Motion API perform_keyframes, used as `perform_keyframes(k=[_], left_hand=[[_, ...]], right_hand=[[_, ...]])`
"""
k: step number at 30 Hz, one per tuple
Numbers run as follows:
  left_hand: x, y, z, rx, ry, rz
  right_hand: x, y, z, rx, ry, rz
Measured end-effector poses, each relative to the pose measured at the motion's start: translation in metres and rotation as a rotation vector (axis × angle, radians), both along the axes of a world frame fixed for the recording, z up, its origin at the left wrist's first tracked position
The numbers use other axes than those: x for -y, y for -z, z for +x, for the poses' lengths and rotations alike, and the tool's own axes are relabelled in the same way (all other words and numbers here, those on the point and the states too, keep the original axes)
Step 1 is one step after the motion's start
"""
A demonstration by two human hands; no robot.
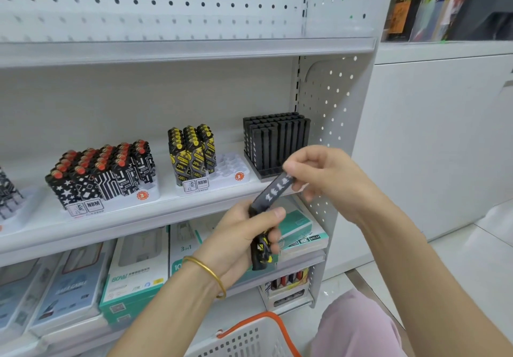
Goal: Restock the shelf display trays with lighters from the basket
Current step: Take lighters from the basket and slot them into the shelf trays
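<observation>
Hands with lighters above the white basket [251, 338], before the shelf [166, 213].
The left hand [236, 234] grips black-and-yellow lighters [261, 252], perhaps two or three; the right hand [322, 173] pinches the upper end of a slim black lighter [273, 190] whose lower end sits under the left thumb. Behind stand a full tray of black lighters [265, 173], a half-filled white tray [230, 166] of yellow-patterned ones, then red-capped lighters [102, 173].

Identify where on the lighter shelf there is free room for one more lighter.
The white tray has empty slots between the yellow-black lighters and the black lighter block. The black block's front row also looks open. The red-capped lighters fill their tray.
</observation>
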State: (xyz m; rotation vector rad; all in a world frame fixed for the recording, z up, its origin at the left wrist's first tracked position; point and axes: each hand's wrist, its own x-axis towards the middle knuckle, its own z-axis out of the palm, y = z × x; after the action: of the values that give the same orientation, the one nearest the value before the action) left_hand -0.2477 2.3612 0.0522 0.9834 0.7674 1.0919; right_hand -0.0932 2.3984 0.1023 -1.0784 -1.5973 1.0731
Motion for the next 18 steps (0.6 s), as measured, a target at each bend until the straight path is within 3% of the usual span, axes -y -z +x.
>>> perform_keyframes(k=[4, 10, 16, 18], left_hand=[[0.002, -0.007, -0.001, 0.122, -0.103, 0.041], [-0.002, -0.013, 0.003, 0.067, -0.239, 0.089], [-0.006, -0.017, 0.006, -0.003, -0.24, 0.112], [-0.007, -0.017, 0.007, 0.006, -0.211, 0.083]], right_hand=[[0.001, 0.005, 0.013, -0.097, 0.006, -0.078], [0.005, 0.005, 0.023, 0.116, -0.15, -0.057], [0.001, -0.001, 0.019, 0.217, -0.288, -0.051], [-0.002, -0.005, 0.019, 0.185, -0.221, 0.009]])
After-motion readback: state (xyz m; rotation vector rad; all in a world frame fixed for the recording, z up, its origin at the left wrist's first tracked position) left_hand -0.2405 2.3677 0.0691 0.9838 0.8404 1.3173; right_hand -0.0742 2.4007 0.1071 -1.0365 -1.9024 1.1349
